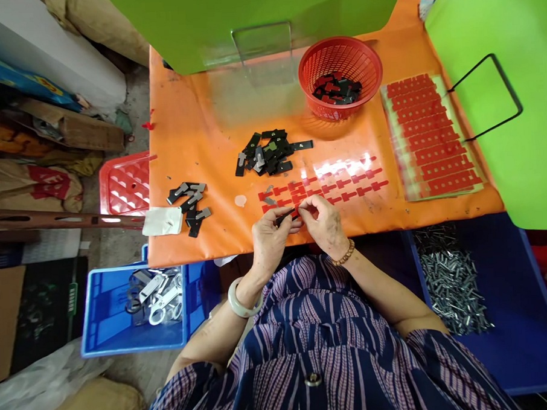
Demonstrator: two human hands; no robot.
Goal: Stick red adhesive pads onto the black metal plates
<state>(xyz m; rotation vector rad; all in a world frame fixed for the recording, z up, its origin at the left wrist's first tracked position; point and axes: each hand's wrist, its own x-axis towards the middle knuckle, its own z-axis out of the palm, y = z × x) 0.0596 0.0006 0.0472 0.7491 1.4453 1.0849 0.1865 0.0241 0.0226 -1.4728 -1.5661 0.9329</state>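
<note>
My left hand (270,235) and my right hand (324,224) meet at the near edge of the orange table (198,148). Both pinch a small black flat part (286,216) with a red sticker at its tip. Just beyond my fingers lie rows of red T-shaped stickers (331,184) on a clear sheet. A pile of black parts (269,151) sits further back, and a smaller group of black and grey parts (189,202) lies to the left.
A red basket (340,75) with finished parts stands at the back. Sheets of red stickers (429,135) lie at the right. Green screens (500,98) stand behind and right. A blue bin (106,309) and a blue tray of metal pieces (453,276) sit below the table.
</note>
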